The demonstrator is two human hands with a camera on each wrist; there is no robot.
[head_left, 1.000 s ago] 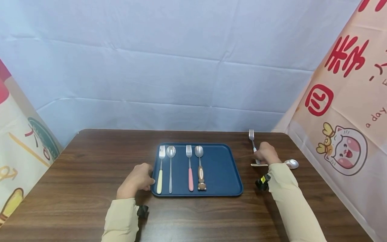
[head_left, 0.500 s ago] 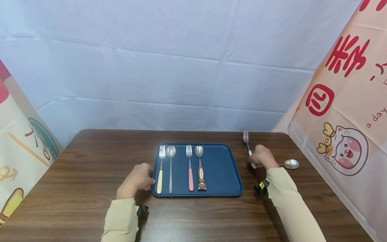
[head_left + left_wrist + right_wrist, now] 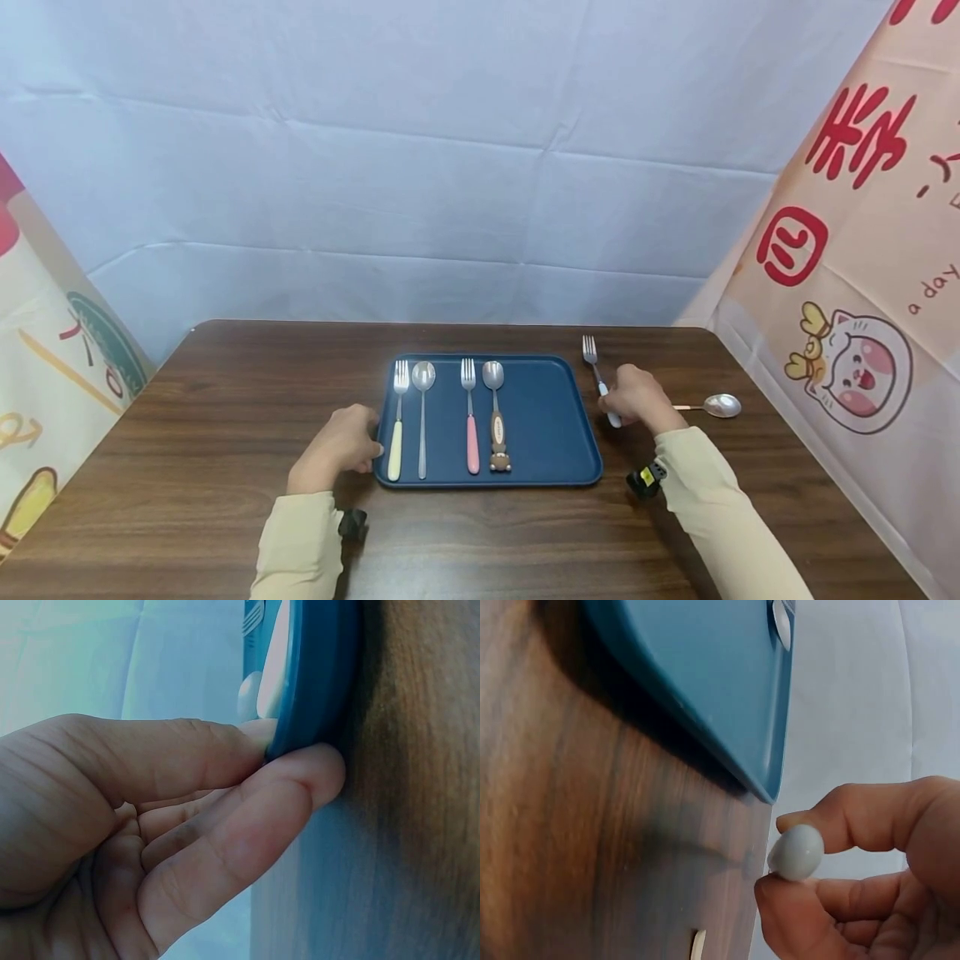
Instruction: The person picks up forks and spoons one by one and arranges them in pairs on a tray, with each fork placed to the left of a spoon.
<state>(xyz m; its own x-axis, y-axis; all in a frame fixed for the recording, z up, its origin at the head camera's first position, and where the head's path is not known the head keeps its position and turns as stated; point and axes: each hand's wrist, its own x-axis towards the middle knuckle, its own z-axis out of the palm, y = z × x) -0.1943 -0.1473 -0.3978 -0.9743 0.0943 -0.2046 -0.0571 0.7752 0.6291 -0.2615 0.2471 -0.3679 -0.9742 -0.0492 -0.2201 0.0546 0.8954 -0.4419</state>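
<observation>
My left hand (image 3: 341, 442) pinches the left rim of a blue tray (image 3: 543, 425), thumb on top and fingers underneath in the left wrist view. To the right of the tray, my right hand (image 3: 637, 396) pinches a fork with a white handle (image 3: 613, 419) between thumb and fingers, tines pointing away. The right wrist view shows the rounded handle end (image 3: 799, 853) head-on. On the tray lie, from left, a fork with a pale yellow handle (image 3: 395, 450), a plain metal spoon (image 3: 423, 417), a fork with a pink handle (image 3: 472, 446) and a spoon with a brown bear handle (image 3: 498, 433).
A spoon (image 3: 722, 406) lies on the brown wooden table (image 3: 480, 542) beyond my right hand, its handle partly hidden. A white cloth (image 3: 375, 167) hangs behind the table, and printed cloths hang at both sides.
My right hand has moved left toward the tray, carrying the white-handled fork with it. More of the spoon on the right now shows. The left hand stays on the tray rim.
</observation>
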